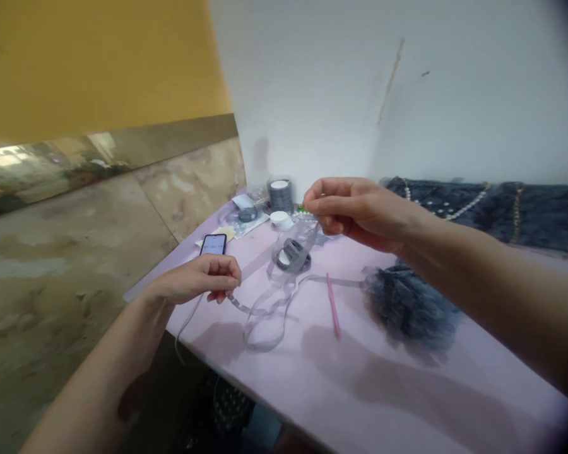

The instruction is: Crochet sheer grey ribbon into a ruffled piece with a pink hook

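Observation:
A sheer grey ribbon (265, 309) runs between both my hands and trails in loose loops on the pale pink table (360, 378). My left hand (203, 280) pinches the ribbon near the table's left edge. My right hand (355, 211) is raised above the table, fingers pinched on the ribbon's upper part. Below it lies a ribbon spool (291, 257). A pink crochet hook (332, 306) lies to the right of the loops.
A phone (213, 244) with a lit screen lies by my left hand. A grey spool (280, 194), a white lid (281, 219) and small packets stand at the back. A fluffy grey pompom (409, 306) and dark cloth with pearl strands (478, 205) sit at the right.

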The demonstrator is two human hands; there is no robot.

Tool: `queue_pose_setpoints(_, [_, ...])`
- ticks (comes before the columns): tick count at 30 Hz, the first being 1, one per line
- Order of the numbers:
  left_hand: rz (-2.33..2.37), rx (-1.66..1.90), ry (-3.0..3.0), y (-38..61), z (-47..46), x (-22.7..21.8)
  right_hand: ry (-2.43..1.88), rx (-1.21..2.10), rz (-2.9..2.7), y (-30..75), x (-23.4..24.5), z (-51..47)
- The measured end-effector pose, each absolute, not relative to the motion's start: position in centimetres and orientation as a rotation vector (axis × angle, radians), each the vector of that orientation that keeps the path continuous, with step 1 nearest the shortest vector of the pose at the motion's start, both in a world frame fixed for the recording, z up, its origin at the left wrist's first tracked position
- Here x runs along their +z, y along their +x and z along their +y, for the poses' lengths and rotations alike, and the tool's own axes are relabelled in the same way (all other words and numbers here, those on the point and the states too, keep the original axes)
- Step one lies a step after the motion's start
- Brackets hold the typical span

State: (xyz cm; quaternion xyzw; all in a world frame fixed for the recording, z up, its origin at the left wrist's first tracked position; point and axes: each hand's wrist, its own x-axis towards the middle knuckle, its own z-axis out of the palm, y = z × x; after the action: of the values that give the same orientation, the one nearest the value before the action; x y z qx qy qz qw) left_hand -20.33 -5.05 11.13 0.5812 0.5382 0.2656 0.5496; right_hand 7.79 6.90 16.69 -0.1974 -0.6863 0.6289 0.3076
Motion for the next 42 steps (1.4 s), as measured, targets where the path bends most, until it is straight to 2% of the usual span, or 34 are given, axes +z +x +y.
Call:
queue_pose_setpoints(9, [1.23, 0.927, 1.009, -20.8, -4.9, 10.9, -0.562, 1.643, -1.806, 8.6, 16.2, 6.9])
queue_pose_setpoints(22, [1.247, 0.881, 1.146, -23.9, -4.9, 11.1, -0.611, 1.639, -1.679, 11.4, 14.8, 8.8])
queue_pose_setpoints(29, [1.407, 1.008, 1.134, -27.3, -3.5, 10.9, -0.727, 1.579, -1.69, 14.2, 14.1, 8.9])
queue_pose_setpoints(36, [1.593, 0.762, 1.342, -28.0, -2.2, 10.7, -0.791, 1.617, -1.838, 16.2, 12.9, 8.2])
queue_pose_setpoints(38, [1.709, 0.883, 1.41, -27.2, -1.2, 10.7, -0.711, 1.729, -2.124, 15.6, 12.8, 6.8])
queue_pose_setpoints(42, [1.847, 1.502, 1.351, -25.4, 1.7, 11.1, -0.385, 1.885, -2.637, 12.7, 12.0, 3.3])
